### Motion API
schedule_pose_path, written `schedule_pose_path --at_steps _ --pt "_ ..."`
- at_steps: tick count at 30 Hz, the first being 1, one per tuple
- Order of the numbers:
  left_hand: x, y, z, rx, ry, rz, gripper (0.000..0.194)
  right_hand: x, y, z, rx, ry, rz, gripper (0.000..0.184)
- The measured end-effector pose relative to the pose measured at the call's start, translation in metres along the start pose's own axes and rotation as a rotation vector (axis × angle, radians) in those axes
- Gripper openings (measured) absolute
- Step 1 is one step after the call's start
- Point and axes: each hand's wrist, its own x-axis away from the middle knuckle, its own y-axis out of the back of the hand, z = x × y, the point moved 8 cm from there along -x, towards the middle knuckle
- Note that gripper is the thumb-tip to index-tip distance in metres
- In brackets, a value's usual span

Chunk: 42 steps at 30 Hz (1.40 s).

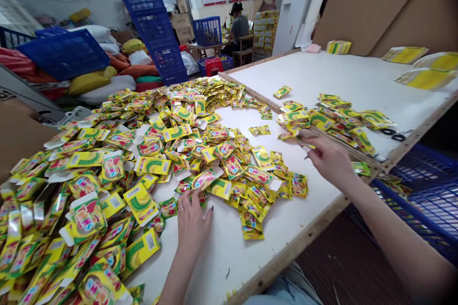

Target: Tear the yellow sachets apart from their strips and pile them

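My left hand lies with its fingers spread at the near edge of a heap of yellow cartons. Its fingertips reach a carton with red and green print and a small sachet beneath it. Farther right, my right hand pinches a small yellow carton above the table, close to the wooden divider. That carton is a little blurred. Between the hands, several yellow sachets and loose cartons, some with open flaps, lie on the white tabletop.
Beyond the wooden divider, a smaller pile of cartons lies near black scissors. Blue crates stand below the table on the right. A tall stack of blue crates rises behind the heap. Another person sits at a far table.
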Motion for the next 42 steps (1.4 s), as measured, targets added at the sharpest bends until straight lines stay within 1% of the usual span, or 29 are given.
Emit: schedule_pose_path --at_steps 1,2,3,5,7,8,9,11,12,14,15,16,17,19,20,22,24,26,28,29,31,34,36,39,40,42 --pt "-0.005 -0.002 0.007 -0.054 0.028 -0.012 0.041 -0.003 0.000 -0.005 0.100 0.003 -0.004 0.031" --pt "-0.010 -0.004 0.012 -0.075 0.050 -0.008 0.040 -0.001 -0.004 0.000 0.149 0.036 0.013 0.033" --pt "-0.013 -0.004 0.015 -0.073 0.065 0.003 0.038 0.005 -0.010 0.012 0.152 0.088 0.045 0.033" --pt "-0.016 -0.001 0.018 -0.032 0.075 0.018 0.032 0.028 -0.027 0.050 0.080 0.224 0.152 0.029" --pt "-0.016 0.006 0.022 0.022 0.081 0.025 0.023 0.059 -0.050 0.090 0.054 0.345 0.291 0.024" --pt "-0.015 0.010 0.026 0.053 0.089 0.024 0.019 0.073 -0.060 0.104 0.081 0.379 0.343 0.026" --pt "-0.013 0.014 0.031 0.088 0.102 0.019 0.016 0.084 -0.068 0.112 0.126 0.400 0.377 0.032" --pt "-0.007 0.022 0.043 0.167 0.148 -0.013 0.017 0.095 -0.081 0.117 0.226 0.429 0.394 0.043" --pt "-0.002 0.025 0.049 0.210 0.180 -0.035 0.020 0.098 -0.084 0.117 0.267 0.456 0.387 0.041" --pt "0.009 0.028 0.059 0.298 0.246 -0.080 0.025 0.098 -0.089 0.113 0.319 0.520 0.367 0.030" --pt "0.016 0.026 0.062 0.392 0.298 -0.085 0.026 0.097 -0.090 0.111 0.328 0.536 0.362 0.027" --pt "0.022 0.021 0.065 0.525 0.362 -0.073 0.027 0.095 -0.091 0.108 0.324 0.541 0.368 0.027" --pt "0.029 0.014 0.065 0.688 0.434 -0.042 0.028 0.094 -0.093 0.106 0.311 0.536 0.385 0.031" --pt "0.042 -0.001 0.056 1.024 0.565 0.040 0.036 0.091 -0.096 0.104 0.289 0.515 0.429 0.043" --pt "0.046 -0.007 0.049 1.156 0.611 0.075 0.043 0.090 -0.097 0.105 0.288 0.515 0.442 0.043" --pt "0.054 -0.011 0.035 1.318 0.678 0.114 0.054 0.086 -0.097 0.107 0.301 0.525 0.430 0.030" --pt "0.060 -0.016 0.024 1.448 0.764 0.151 0.055 0.080 -0.091 0.111 0.288 0.535 0.383 0.020" --pt "0.065 -0.021 0.013 1.537 0.843 0.224 0.052 0.075 -0.081 0.117 0.224 0.553 0.318 0.021" --pt "0.068 -0.025 0.004 1.553 0.877 0.300 0.049 0.076 -0.069 0.126 0.125 0.595 0.240 0.030" --pt "0.069 -0.027 0.000 1.535 0.877 0.334 0.046 0.078 -0.062 0.131 0.067 0.618 0.198 0.033" --pt "0.068 -0.030 -0.004 1.484 0.851 0.362 0.039 0.086 -0.051 0.141 -0.057 0.649 0.132 0.034" --pt "0.065 -0.033 -0.007 1.464 0.794 0.337 0.025 0.099 -0.040 0.155 -0.235 0.673 0.070 0.032" --pt "0.064 -0.035 -0.010 1.495 0.768 0.320 0.024 0.109 -0.035 0.168 -0.335 0.767 0.075 0.031" --pt "0.065 -0.035 -0.017 1.547 0.743 0.344 0.033 0.118 -0.033 0.186 -0.401 0.944 0.122 0.028" --pt "0.066 -0.035 -0.018 1.567 0.751 0.340 0.033 0.119 -0.034 0.189 -0.396 0.974 0.124 0.027" --pt "0.069 -0.034 -0.018 1.617 0.786 0.324 0.031 0.116 -0.036 0.191 -0.370 0.981 0.099 0.026"
